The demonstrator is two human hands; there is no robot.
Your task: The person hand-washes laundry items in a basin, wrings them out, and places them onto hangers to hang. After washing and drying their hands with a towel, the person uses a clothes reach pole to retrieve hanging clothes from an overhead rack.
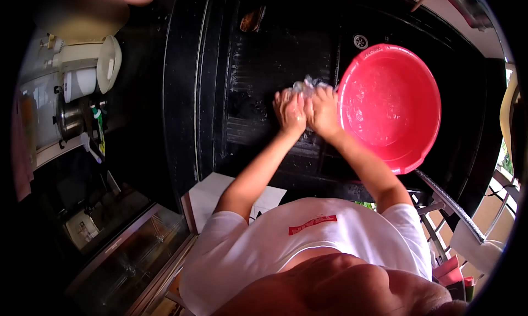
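Note:
My left hand and my right hand are side by side over the black ribbed washing surface. Both press on a crumpled, shiny, see-through piece that looks like thin plastic. It pokes out past the fingertips, and the rest is hidden beneath the hands. The fingers look bent around it and slightly blurred. Just right of my right hand stands a large red basin with water and some foam in it.
A round metal drain is set above the basin. A brown object lies at the top of the washing surface. On the left are a metal pot, a white container and a pale dish. A metal rail runs at lower right.

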